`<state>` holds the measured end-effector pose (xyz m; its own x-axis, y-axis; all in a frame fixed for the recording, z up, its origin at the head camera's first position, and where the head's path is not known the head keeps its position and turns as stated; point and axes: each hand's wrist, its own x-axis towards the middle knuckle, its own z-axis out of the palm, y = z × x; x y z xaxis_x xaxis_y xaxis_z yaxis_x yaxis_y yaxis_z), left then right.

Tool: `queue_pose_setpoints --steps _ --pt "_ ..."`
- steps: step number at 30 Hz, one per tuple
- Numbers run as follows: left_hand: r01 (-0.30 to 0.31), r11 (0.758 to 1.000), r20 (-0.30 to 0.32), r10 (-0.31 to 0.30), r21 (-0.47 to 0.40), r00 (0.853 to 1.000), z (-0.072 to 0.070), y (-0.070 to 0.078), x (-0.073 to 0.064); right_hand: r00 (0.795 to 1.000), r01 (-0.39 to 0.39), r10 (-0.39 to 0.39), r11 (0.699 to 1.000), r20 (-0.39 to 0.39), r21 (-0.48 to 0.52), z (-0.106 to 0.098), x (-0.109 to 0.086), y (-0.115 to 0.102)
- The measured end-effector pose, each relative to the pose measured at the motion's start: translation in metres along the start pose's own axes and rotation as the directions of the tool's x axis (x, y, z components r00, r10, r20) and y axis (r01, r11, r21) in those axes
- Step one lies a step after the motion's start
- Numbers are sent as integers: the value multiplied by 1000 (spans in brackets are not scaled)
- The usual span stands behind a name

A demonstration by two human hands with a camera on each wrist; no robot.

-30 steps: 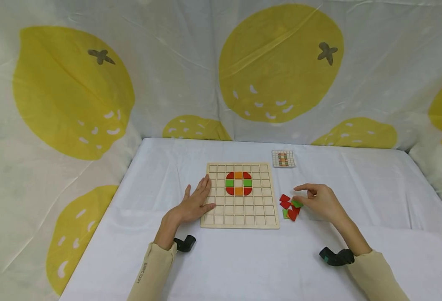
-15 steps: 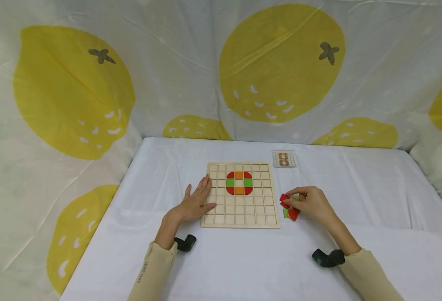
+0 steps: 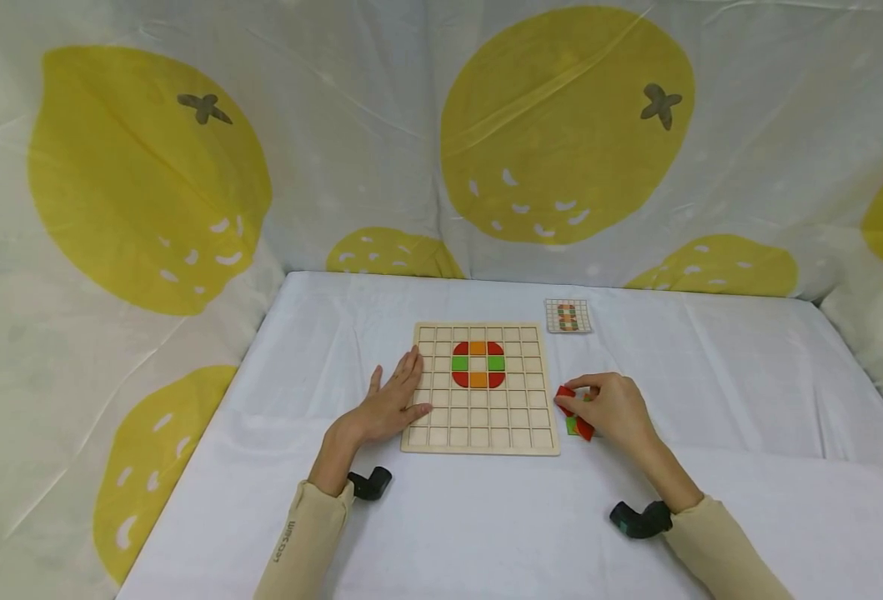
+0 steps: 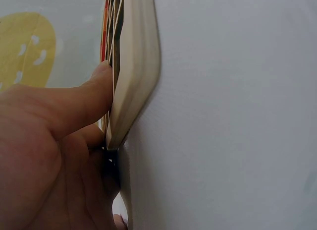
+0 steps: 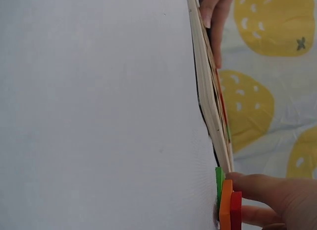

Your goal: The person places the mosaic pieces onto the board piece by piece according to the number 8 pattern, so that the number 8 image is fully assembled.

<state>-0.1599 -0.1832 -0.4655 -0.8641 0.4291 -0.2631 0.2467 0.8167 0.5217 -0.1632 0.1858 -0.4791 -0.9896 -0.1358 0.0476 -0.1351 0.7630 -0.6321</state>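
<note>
The left hand [image 3: 387, 407] lies with fingers spread on the left edge of a wooden grid board [image 3: 486, 419], thumb over its lower left squares. Set in the board is a ring of red, green and orange tiles [image 3: 478, 379] around a bare square. Just right of the board, the right hand [image 3: 615, 410] pinches a red tile [image 3: 564, 391] between thumb and fingers. Under and beside that hand lies a small pile of loose tiles; a red tile [image 3: 584, 430] and a green tile [image 3: 571, 426] show. The right wrist view shows an orange tile [image 5: 226, 205] stacked among them.
A small pattern card [image 3: 568, 317] with a printed grid lies behind the board to the right. White cloth [image 3: 486, 525] covers the table. A lemon-print curtain [image 3: 381, 125] hangs behind. Black wrist devices [image 3: 641, 519] sit at both wrists.
The right hand has moved left from the green tile onto the red tiles and now pinches one, shifted slightly toward the board. The left hand has stayed put.
</note>
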Motion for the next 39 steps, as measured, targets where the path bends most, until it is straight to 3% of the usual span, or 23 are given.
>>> queue_pose_setpoints --steps 11,39 --pt "-4 1000 -1 4 -5 1000 1 0 0 999 2 -3 999 45 42 2 1 -2" --pt "5 1000 -13 -5 7 1000 1 3 0 997 9 -9 1000 75 9 3 5 -4"
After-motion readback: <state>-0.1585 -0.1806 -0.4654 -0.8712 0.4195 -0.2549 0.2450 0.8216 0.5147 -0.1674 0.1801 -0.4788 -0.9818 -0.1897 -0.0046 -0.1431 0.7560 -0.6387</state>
